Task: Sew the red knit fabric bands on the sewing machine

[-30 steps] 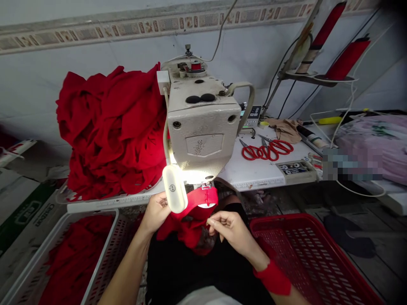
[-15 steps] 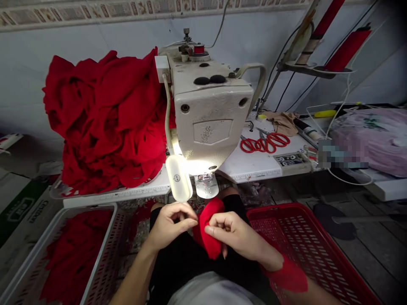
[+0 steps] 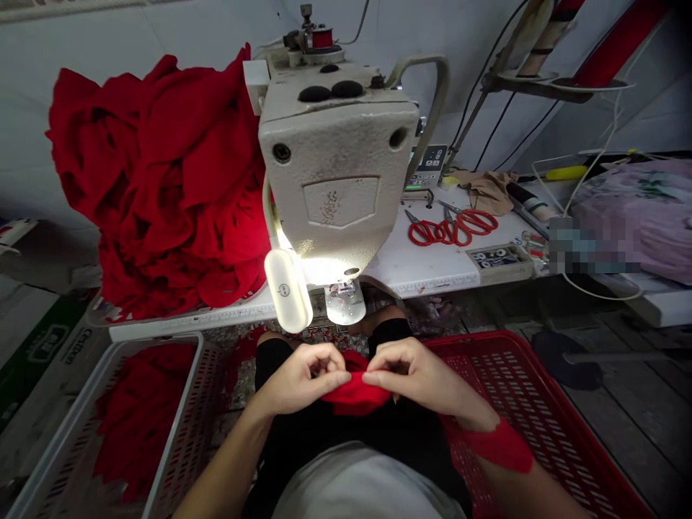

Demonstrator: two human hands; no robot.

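Observation:
Between my hands a small piece of red fabric [image 3: 357, 396] is pinched by its upper edge, above my lap. My left hand [image 3: 308, 375] grips one end of that edge between thumb and forefinger. Close beside it, my right hand [image 3: 403, 371] pinches the same edge, and the rest of the fabric hangs below. A red band [image 3: 500, 447] wraps my right forearm. Just beyond my hands is the sewing machine [image 3: 338, 158], with its lit needle area over a metal plate [image 3: 346, 306].
A large heap of red fabric [image 3: 162, 180] lies left of the machine. A white basket [image 3: 156, 468] with red pieces stands lower left, a red basket [image 3: 519, 375] lower right. Red-handled scissors [image 3: 454, 227] and a parts tray [image 3: 500, 261] lie on the table; a lamp [image 3: 289, 292] hangs near the needle.
My left hand has taken hold of the red fabric, which my right hand alone held before. The fabric has turned from upright to stretched crosswise. The view has shifted slightly.

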